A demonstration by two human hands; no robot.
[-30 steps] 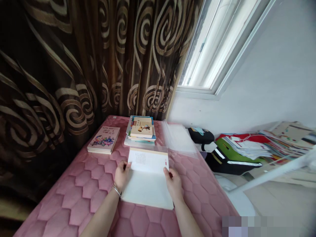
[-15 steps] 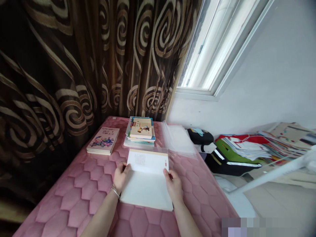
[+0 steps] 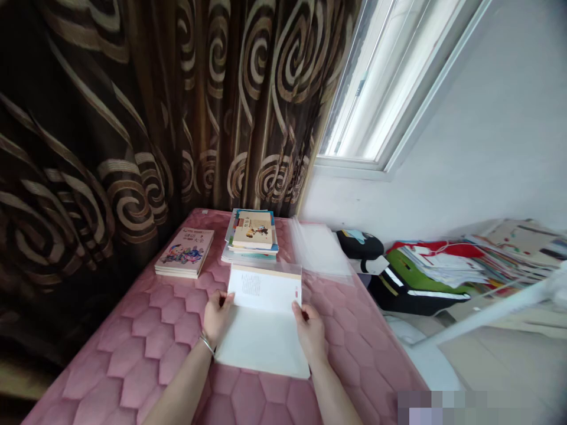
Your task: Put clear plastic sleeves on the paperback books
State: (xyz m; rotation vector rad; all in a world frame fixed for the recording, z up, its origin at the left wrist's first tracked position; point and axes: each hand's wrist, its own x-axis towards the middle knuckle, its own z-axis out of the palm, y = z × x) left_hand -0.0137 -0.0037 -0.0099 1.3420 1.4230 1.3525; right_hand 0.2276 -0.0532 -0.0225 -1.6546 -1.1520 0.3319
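An open book (image 3: pixel 264 339) lies turned sideways on a pink quilted mattress (image 3: pixel 155 330). Its far part shows a small block of print, while the near part is blank white. A clear plastic edge sticks out past the book's far side. At the left edge, my left hand (image 3: pixel 217 316), with a bracelet at its wrist, pinches the book between thumb and fingers. My right hand (image 3: pixel 309 330) grips the opposite edge in the same way, thumb on top. The fingertips under the book are hidden.
Beyond the book stands a stack of books (image 3: pixel 254 233). Pink-covered books (image 3: pixel 186 252) lie to the left, and clear plastic sheets (image 3: pixel 321 248) to the right. Past the mattress edge are a black case (image 3: pixel 359 242), a green and black bag (image 3: pixel 411 277) and piled papers. A patterned curtain (image 3: pixel 212 118) hangs behind.
Almost nothing differs. The far edge of the book sits very slightly higher, and both hands keep their hold in the same places.
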